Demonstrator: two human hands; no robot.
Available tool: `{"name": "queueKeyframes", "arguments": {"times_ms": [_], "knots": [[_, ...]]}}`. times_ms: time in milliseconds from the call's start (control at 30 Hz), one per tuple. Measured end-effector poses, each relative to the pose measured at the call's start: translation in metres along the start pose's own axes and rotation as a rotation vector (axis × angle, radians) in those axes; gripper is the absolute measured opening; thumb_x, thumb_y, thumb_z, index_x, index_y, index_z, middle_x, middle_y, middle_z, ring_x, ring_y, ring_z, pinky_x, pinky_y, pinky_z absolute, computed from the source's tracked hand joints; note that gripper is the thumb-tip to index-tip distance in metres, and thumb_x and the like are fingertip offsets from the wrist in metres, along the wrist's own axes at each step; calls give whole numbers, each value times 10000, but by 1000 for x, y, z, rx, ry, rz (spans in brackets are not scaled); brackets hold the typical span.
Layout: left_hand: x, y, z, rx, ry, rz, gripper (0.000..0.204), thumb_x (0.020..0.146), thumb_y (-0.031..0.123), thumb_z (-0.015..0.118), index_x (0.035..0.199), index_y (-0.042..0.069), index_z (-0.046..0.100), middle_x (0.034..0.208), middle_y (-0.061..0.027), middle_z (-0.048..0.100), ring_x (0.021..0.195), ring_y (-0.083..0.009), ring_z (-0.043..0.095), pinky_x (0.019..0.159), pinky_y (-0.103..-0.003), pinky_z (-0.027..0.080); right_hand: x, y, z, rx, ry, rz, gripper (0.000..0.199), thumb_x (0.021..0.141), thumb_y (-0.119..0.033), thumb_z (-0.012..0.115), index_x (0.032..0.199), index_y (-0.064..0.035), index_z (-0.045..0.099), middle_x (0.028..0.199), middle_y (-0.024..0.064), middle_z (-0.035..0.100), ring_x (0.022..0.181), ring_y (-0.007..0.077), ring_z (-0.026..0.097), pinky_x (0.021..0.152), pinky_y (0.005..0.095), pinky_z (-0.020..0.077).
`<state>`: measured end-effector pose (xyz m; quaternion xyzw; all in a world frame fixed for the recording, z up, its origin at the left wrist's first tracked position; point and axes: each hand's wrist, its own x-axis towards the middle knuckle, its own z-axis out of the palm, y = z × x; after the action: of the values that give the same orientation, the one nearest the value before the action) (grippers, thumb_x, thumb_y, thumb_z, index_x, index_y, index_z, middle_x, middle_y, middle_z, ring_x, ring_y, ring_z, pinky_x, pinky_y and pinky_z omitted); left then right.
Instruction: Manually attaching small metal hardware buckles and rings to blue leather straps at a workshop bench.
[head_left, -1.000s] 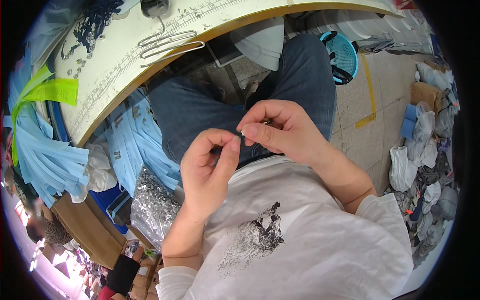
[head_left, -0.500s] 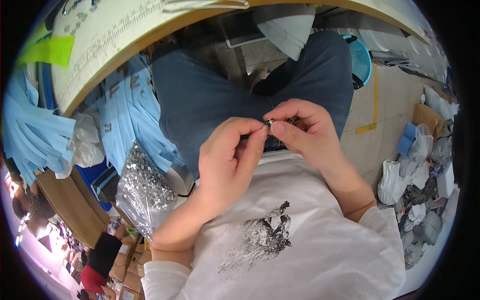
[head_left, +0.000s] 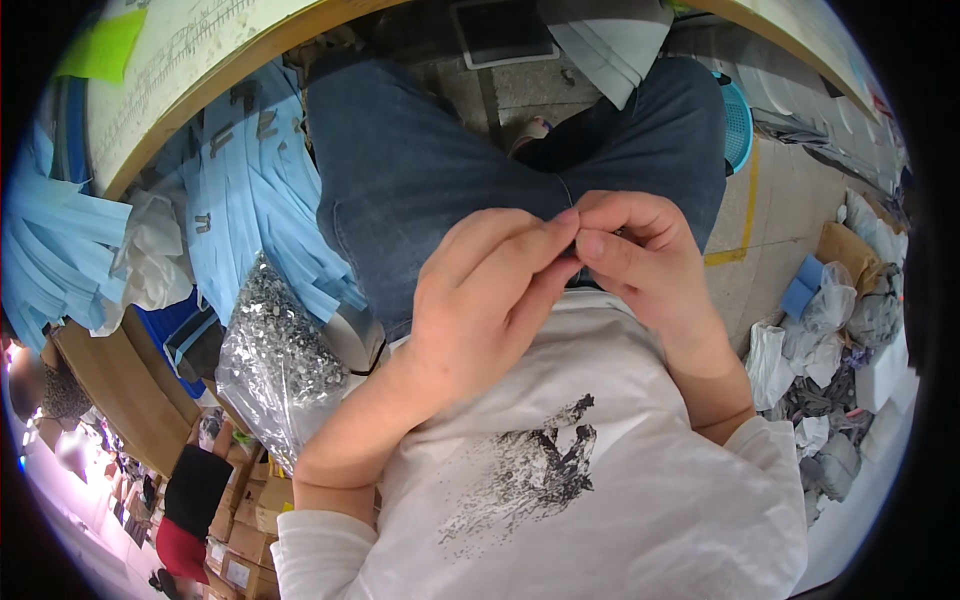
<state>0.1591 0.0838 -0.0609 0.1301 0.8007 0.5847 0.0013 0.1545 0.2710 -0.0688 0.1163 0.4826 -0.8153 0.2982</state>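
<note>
My left hand and my right hand meet above my lap, fingertips touching. Thumb and forefinger of each are pinched together on a small dark metal piece, which the fingers almost wholly cover. Its exact kind is hidden; in size and sheen it resembles a zipper slider. The other right fingers curl inward, and what lies in that palm is hard to see. To the left of my left forearm stands a clear plastic bag full of small shiny metal pieces. Light blue fabric strips with dark metal bits on them hang beside my leg.
A wooden-edged table curves across the top, with a bright green piece on it. More blue strips hang at far left. A turquoise basket and heaped plastic bags lie right. Another person is at lower left.
My hands have shifted slightly right, and the left fingers have closed over the metal piece that showed between the fingertips before. The whole view has tilted a little.
</note>
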Motion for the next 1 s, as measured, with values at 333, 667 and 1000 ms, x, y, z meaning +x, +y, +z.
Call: {"name": "queueKeyframes", "arguments": {"times_ms": [333, 667, 1000], "knots": [[-3, -10, -3, 3, 20, 170, 285, 669, -50, 795, 934, -18, 696, 858, -98, 638, 684, -192, 604, 570, -267, 474, 1, -2, -2, 16, -56, 67, 114, 906, -104, 661, 970, -26, 714, 751, -23, 610, 537, -3, 400, 446, 181, 258], [-3, -9, -2, 256, -21, 314, 314, 659, -46, 764, 949, -1, 652, 859, -95, 642, 697, -253, 615, 603, -300, 494, -2, -2, -1, -89, 0, 38, 142, 936, -134, 620, 918, 3, 651, 763, -18, 514, 537, 15, 381, 439, 181, 250], [-6, -2, 1, -479, 60, -115, 283, 697, -115, 677, 957, -23, 612, 981, -138, 664, 794, -156, 635, 671, -238, 507, 1, -6, 4, 29, -1, 67, 178, 997, -215, 546, 961, -42, 571, 645, -97, 435, 523, -28, 318, 444, 165, 222]]}}
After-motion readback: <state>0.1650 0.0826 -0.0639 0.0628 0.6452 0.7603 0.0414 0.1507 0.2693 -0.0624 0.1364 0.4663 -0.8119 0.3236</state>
